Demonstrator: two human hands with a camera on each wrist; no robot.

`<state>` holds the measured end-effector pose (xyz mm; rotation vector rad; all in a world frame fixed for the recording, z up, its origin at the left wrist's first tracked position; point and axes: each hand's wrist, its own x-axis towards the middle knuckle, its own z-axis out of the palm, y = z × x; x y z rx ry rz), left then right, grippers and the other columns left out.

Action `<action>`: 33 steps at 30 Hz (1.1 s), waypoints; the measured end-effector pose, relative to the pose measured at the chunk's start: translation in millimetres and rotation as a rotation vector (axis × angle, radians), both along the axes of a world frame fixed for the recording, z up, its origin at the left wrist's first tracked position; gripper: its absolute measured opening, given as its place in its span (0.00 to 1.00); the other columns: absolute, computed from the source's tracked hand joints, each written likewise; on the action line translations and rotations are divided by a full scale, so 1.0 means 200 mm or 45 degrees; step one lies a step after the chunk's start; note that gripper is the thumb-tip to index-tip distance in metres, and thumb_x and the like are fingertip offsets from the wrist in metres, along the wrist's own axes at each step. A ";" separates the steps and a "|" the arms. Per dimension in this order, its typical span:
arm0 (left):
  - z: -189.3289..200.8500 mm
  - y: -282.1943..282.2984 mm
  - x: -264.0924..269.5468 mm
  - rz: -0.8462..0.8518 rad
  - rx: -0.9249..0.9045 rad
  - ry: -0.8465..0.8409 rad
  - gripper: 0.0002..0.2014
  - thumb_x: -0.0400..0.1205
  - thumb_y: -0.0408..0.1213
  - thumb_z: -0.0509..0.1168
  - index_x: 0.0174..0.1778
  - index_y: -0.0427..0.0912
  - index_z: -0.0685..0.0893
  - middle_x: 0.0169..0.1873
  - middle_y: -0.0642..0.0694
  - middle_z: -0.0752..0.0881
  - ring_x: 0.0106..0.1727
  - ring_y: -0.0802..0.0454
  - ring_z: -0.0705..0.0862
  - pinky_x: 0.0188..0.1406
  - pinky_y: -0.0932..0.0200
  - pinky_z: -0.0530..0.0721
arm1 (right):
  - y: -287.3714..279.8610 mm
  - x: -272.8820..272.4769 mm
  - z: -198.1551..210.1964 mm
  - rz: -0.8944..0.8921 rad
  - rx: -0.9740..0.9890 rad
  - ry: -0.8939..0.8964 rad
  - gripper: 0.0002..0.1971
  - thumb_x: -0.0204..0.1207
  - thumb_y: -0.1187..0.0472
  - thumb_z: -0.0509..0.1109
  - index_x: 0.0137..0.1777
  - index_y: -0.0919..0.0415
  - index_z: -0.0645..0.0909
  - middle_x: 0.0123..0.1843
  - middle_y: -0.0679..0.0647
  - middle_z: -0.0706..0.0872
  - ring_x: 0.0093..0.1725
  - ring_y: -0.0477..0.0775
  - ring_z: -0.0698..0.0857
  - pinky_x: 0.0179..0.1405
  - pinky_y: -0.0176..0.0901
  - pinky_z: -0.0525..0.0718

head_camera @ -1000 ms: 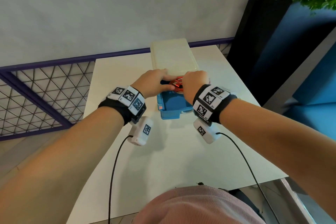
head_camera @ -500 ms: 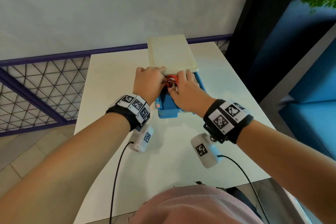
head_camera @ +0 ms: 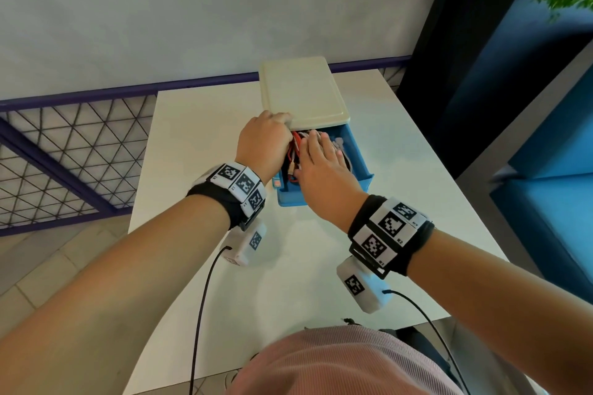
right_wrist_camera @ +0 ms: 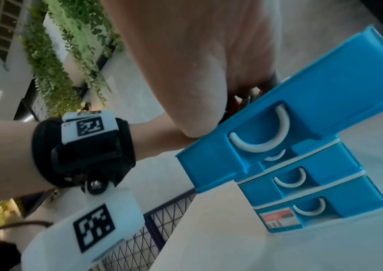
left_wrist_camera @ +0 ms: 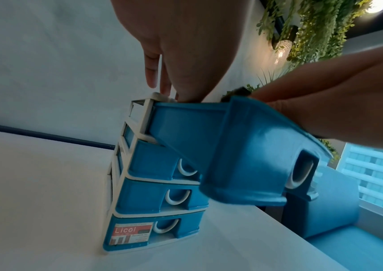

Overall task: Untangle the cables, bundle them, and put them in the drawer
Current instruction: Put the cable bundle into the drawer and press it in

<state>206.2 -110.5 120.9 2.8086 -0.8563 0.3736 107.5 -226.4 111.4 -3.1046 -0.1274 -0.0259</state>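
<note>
The top drawer (head_camera: 359, 167) of the little blue drawer unit (left_wrist_camera: 153, 198) on the white desk (head_camera: 199, 125) is pulled out, and the red and white cables (head_camera: 296, 146) lie inside it. The right hand (head_camera: 321, 167) presses flat on them, fingers straight. The left hand (head_camera: 264, 141) reaches in at the drawer's left edge, fingers curled, though whether its grip actually holds a cable I can't tell.

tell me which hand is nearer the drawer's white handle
Right. The right hand lies flat on the cables in the open drawer, toward its front with the handle. The left hand is back at the cabinet top.
</note>
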 end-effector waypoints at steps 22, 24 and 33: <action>0.07 0.08 0.02 -0.108 -0.055 0.309 0.11 0.78 0.37 0.63 0.48 0.46 0.92 0.75 0.53 0.74 0.70 0.45 0.72 0.61 0.49 0.78 | -0.06 0.03 0.04 0.227 0.077 0.124 0.20 0.88 0.56 0.51 0.72 0.57 0.79 0.83 0.57 0.63 0.84 0.66 0.54 0.80 0.68 0.60; 0.05 0.10 0.04 -0.166 -0.031 0.352 0.11 0.80 0.36 0.62 0.50 0.42 0.91 0.78 0.51 0.70 0.75 0.44 0.69 0.69 0.49 0.73 | -0.05 0.04 0.05 0.244 0.018 0.127 0.20 0.87 0.55 0.51 0.71 0.57 0.79 0.82 0.57 0.65 0.83 0.65 0.57 0.78 0.68 0.63; -0.04 0.10 0.06 -0.242 0.003 0.429 0.17 0.86 0.40 0.57 0.56 0.33 0.87 0.83 0.41 0.56 0.83 0.42 0.55 0.80 0.43 0.59 | -0.08 0.03 0.05 0.405 0.108 -0.067 0.17 0.86 0.59 0.56 0.68 0.59 0.79 0.77 0.57 0.73 0.68 0.66 0.76 0.61 0.66 0.80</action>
